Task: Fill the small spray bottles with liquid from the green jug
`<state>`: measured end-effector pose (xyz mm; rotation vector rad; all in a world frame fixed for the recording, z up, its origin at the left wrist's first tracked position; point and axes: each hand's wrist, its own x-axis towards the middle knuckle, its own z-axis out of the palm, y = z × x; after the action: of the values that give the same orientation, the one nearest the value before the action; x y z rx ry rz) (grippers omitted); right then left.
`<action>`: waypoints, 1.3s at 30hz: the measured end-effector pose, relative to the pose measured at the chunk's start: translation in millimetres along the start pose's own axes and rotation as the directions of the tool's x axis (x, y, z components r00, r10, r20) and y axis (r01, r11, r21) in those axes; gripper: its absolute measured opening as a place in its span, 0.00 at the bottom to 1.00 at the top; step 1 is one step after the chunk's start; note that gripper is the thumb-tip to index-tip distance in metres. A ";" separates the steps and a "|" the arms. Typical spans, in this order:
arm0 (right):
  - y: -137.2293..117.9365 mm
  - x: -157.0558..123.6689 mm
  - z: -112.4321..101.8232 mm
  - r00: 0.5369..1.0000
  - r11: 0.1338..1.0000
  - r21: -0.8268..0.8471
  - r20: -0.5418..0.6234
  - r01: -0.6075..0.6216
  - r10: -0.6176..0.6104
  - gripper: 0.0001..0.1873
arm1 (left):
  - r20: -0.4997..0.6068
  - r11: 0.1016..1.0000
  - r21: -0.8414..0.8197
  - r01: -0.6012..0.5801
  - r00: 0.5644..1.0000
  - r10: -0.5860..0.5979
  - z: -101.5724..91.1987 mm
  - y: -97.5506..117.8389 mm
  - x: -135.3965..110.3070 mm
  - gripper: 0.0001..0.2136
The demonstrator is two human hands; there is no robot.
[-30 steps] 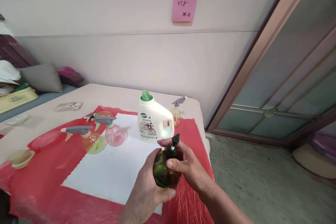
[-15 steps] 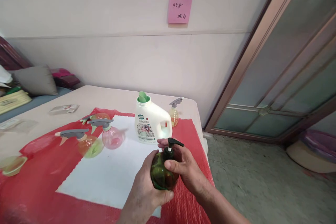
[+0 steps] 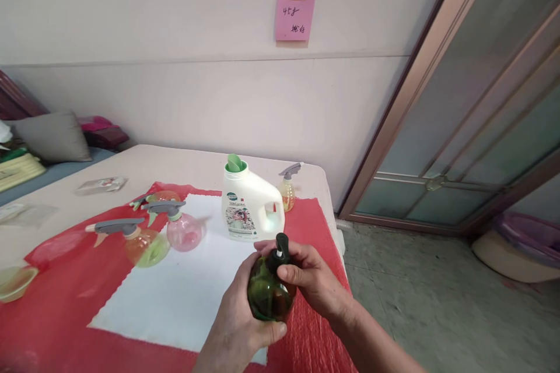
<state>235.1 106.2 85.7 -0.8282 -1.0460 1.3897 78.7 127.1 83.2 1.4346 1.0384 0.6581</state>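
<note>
A dark green round pump bottle point(image 3: 269, 294) is held above the near right part of the white sheet point(image 3: 175, 297). My left hand point(image 3: 242, 309) is wrapped round its body from the left, thumb low on the front. At the neck, my right hand point(image 3: 308, 271) grips the black pump head point(image 3: 281, 250), thumb in front and fingers behind. The nozzle points roughly toward me. Just beyond my hands stands a white detergent jug point(image 3: 251, 204) with a green spout. Whether there is liquid in the green bottle I cannot tell.
Several spray bottles, including a pink one point(image 3: 186, 232) and an orange-green one point(image 3: 144, 245), stand left on red plastic point(image 3: 79, 280). A yellow spray bottle point(image 3: 287, 189) is behind the jug. A pale green bowl point(image 3: 17, 284) sits far left. The table ends at right above the floor.
The pump head has turned, its nozzle swinging from pointing right to pointing toward me. My right fingers have closed further round the neck. The view has shifted slightly.
</note>
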 end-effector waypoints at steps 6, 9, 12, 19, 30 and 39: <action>3.7 2.6 10.1 0.990 0.998 -0.055 -0.134 0.029 -0.036 0.19 | 0.049 0.999 0.053 0.008 0.999 -0.011 -2.0 -2.7 1.6 0.45; 4.5 2.2 8.5 0.994 0.999 -0.030 -0.108 0.018 -0.021 0.23 | 0.038 0.997 0.073 -0.008 0.999 0.005 -6.9 1.1 -1.0 0.45; 4.5 0.6 2.1 1.000 1.000 -0.008 -0.018 0.005 -0.005 0.21 | 0.026 0.997 0.080 -0.009 1.000 0.007 -7.5 -1.6 -0.8 0.45; 5.4 2.4 14.9 0.990 0.998 -0.018 -0.133 0.052 -0.054 0.18 | -0.001 0.997 0.064 -0.031 1.000 0.031 -6.4 -6.5 1.6 0.45; 13.8 2.0 0.0 0.999 0.998 0.067 -0.049 0.019 -0.016 0.15 | 0.109 0.989 -0.144 -0.009 0.994 0.025 -4.6 -1.6 -0.1 0.48; -14.2 19.6 -57.8 0.817 0.934 -0.356 -0.542 -0.011 -0.197 0.20 | 0.012 0.996 -0.080 -0.044 0.999 0.045 -21.8 -28.3 5.7 0.41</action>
<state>291.9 132.2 80.2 -1.3361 -0.8410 0.7849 56.1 140.1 58.0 1.3947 0.9618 0.7133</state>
